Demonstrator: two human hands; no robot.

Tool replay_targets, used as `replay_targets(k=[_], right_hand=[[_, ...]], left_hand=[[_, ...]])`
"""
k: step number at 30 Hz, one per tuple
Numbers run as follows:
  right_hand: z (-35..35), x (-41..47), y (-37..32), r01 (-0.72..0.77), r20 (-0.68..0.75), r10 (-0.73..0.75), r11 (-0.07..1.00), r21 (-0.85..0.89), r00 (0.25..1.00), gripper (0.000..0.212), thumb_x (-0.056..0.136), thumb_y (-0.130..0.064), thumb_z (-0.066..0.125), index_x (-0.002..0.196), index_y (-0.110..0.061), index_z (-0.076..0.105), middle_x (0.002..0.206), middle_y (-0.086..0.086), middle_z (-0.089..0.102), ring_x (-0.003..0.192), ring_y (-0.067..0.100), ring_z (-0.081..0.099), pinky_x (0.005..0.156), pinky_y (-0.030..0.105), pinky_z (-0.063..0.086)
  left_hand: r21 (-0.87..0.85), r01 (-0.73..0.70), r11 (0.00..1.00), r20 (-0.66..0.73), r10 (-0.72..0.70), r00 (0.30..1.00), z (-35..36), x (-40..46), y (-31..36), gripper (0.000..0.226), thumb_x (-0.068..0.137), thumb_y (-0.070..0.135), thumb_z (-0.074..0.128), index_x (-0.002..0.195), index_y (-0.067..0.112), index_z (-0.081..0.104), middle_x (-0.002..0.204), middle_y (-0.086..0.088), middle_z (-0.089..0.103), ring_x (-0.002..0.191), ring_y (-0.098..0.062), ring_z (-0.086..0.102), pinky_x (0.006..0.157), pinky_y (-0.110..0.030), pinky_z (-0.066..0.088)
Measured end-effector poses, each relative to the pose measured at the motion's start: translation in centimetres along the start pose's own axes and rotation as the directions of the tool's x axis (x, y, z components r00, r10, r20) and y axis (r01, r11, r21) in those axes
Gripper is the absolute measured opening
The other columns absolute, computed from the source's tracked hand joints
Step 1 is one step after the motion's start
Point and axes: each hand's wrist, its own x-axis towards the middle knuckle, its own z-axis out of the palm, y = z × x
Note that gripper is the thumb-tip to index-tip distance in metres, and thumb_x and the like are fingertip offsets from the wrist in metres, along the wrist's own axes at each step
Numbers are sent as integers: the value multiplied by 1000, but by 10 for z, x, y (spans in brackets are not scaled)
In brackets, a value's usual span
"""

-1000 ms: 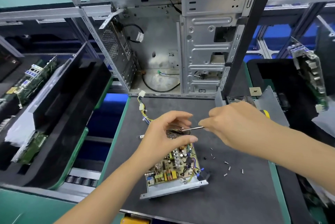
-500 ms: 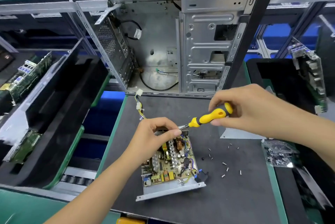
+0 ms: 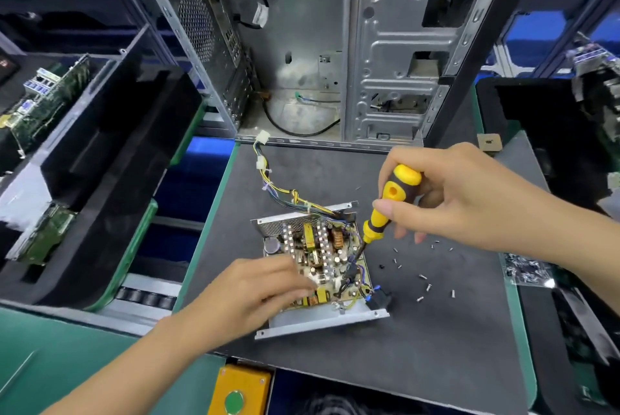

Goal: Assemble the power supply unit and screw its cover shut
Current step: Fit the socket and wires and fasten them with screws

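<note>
The open power supply unit (image 3: 322,320) lies on the dark mat (image 3: 436,347), its circuit board (image 3: 322,253) exposed in the metal tray. A yellow and blue cable bundle (image 3: 268,179) runs from it toward the back. My right hand (image 3: 469,200) grips a yellow-and-black screwdriver (image 3: 385,210), held nearly upright, with its tip down at the board's right edge. My left hand (image 3: 255,294) rests flat on the board's front left part, fingers spread, pressing it down. Several loose screws (image 3: 422,287) lie scattered on the mat to the unit's right.
An empty computer case (image 3: 335,45) stands open behind the mat. Black foam trays with green boards (image 3: 50,95) sit on the left. A bag of small parts (image 3: 526,272) lies at the right mat edge, and a yellow button box (image 3: 241,391) sits at the near edge.
My right hand swung the screwdriver from nearly level to upright and set its tip at the board's right edge. My left hand slid from the unit's back edge onto its front left.
</note>
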Motion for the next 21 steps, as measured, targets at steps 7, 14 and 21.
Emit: replay_targets(k=[7,14,21], right_hand=[[19,0,12,-28,74,32,998,-49,997,22,84,-32,62,80,-12,54,69,-4,67,56,8,64,53,24,49],[28,0,26,-66,50,66,998,-9,997,20,83,-31,62,81,-13,56,67,-10,65,53,7,64,50,22,50],[32,-9,37,-117,7,116,990,77,993,16,83,-28,64,81,-13,57,67,-13,67,56,11,66,50,23,52]], left_hand=[[535,-384,752,275,275,921,17,-21,-27,55,93,-1,35,132,29,60,153,-6,32,139,-27,32,118,-49,20],[609,-476,635,399,273,875,27,-17,-48,75,84,2,53,150,33,36,161,-3,15,148,-25,17,121,-52,10],[587,-532,610,432,320,843,31,-17,-49,64,93,-2,29,148,27,41,159,-4,22,147,-25,23,120,-52,15]])
